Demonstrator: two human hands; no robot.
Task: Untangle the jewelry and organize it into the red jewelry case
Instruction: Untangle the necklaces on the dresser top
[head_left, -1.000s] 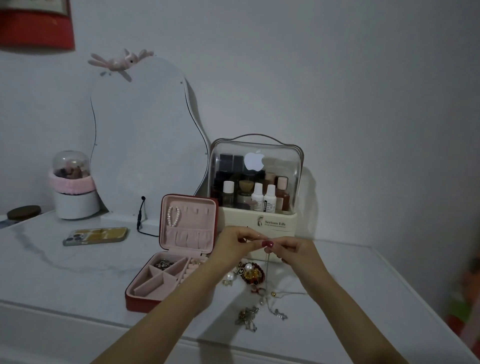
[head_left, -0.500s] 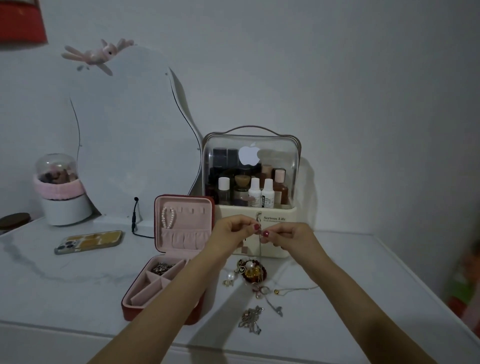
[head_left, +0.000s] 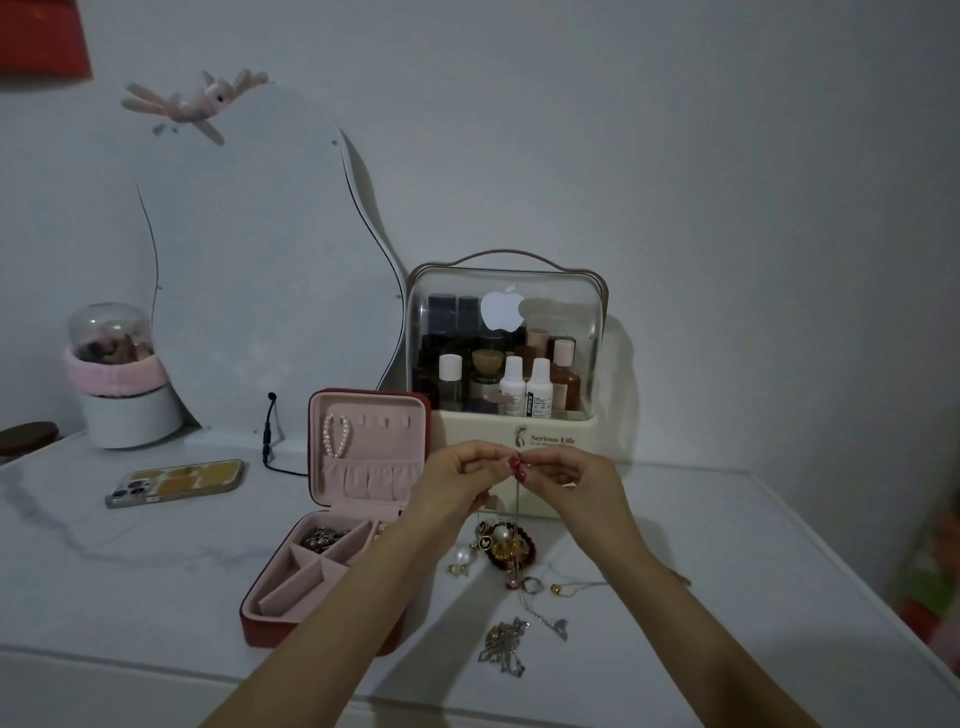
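Note:
The red jewelry case (head_left: 270, 626) lies open on the white table, pink inside, with a pearl bracelet (head_left: 336, 435) hung in its lid and a small silver piece (head_left: 322, 538) in a back compartment. My left hand (head_left: 462, 480) and my right hand (head_left: 569, 480) meet above the table, fingertips together, pinching a thin chain (head_left: 517, 512) that hangs down. Below them lies a tangled pile of jewelry (head_left: 506, 545) with pearls, gold bits and a dark red bracelet. A silver chain clump (head_left: 504, 647) and a thin necklace (head_left: 576, 587) lie nearer me.
A cream cosmetic organiser (head_left: 511, 431) with bottles stands just behind my hands. A wavy mirror (head_left: 260, 260) leans on the wall, a phone (head_left: 176, 482) lies to the left, a white and pink container (head_left: 122, 389) at far left. The table's front edge (head_left: 156, 670) is close.
My hands have stayed together pinching the chain, shifting only slightly. The view has moved a little; the jewelry on the table lies as before.

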